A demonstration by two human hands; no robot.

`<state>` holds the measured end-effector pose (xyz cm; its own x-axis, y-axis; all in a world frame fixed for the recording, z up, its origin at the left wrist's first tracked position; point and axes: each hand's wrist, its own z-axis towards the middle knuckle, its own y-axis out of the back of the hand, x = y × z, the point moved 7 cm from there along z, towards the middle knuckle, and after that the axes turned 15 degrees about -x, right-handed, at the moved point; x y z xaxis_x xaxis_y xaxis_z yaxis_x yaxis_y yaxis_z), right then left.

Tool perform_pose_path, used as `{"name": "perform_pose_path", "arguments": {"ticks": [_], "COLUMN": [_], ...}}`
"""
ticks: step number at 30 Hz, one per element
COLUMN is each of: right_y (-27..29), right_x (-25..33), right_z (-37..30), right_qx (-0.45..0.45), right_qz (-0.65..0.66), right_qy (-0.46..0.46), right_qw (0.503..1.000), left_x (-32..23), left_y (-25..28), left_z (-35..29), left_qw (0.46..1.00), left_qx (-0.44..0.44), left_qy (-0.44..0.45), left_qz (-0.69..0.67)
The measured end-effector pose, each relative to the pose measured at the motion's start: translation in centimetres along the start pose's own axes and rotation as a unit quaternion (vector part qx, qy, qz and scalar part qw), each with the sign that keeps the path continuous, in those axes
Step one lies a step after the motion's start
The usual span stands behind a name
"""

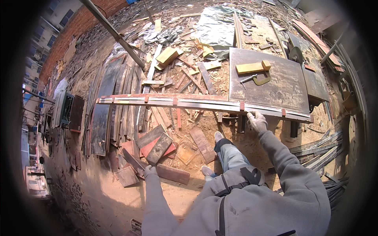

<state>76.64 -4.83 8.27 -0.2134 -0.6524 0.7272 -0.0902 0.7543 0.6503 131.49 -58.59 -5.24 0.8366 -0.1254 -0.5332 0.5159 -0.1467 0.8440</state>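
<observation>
My left hand (150,170), in a pale work glove, is closed at the lower corner of a dark wooden board (159,149), which lies tilted over other short boards. My right hand (258,122), also gloved, is by the near edge of a long wooden rail (197,103). Its fingers are apart, with their tips at the rail's edge. A white measuring strip (212,103) runs along the rail, with several small reddish blocks across it. The rail's right end lies along the near edge of a dark saw table (267,86).
On the table lie a wood block (249,69) and a C-clamp (261,78); a round blade (295,55) stands at its right. Long boards (106,106) are stacked at left, metal bars (321,151) at right. A slanted pole (114,33) rises beyond the scattered offcuts.
</observation>
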Motion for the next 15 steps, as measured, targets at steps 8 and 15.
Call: {"name": "perform_pose_path", "arguments": {"ticks": [8, 15], "right_y": [-5.5, -8.1], "right_x": [4.5, 4.6], "right_z": [32.9, 41.3], "right_qx": [-0.222, -0.203], "right_qz": [-0.152, -0.249], "right_qy": [-0.057, -0.079], "right_qw": [0.961, 0.944], "left_x": [-51.2, -81.8], "left_y": [-20.1, -37.6], "left_z": [7.9, -4.6], "left_qw": [0.95, 0.801], "left_qx": [0.126, 0.251], "left_qy": [-0.259, -0.527], "left_qz": [-0.118, 0.129]}}
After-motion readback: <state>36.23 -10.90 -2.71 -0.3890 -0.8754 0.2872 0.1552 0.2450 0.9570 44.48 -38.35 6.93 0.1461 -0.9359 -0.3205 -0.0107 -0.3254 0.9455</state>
